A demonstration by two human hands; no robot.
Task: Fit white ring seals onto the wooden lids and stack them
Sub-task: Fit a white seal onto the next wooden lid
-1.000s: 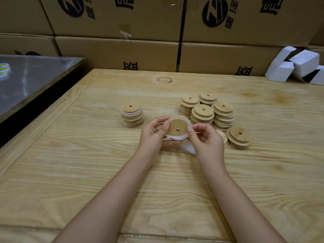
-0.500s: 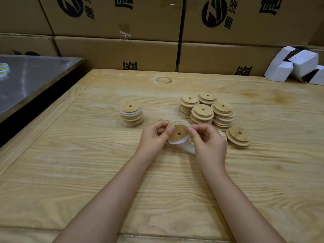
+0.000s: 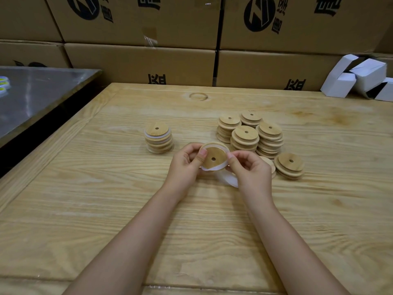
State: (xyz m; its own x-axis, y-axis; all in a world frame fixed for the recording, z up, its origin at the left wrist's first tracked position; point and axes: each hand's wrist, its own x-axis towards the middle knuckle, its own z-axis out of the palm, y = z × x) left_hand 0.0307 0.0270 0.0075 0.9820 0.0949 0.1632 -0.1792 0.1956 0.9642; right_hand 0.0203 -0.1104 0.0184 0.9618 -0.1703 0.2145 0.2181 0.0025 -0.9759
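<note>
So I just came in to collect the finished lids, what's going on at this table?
A person holds one wooden lid in both hands, left hand and right hand pinching its sides, working a white ring seal around its edge. A stack of sealed lids sits to the left on the table; stacks of bare lids wait to the right.

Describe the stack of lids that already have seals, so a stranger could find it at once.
Start at the big wooden table in front of the cardboard boxes. Left of the held lid, one stack of lids stands alone, apart from the cluster of stacks on the right. Only it shows white rings between its lids.
</note>
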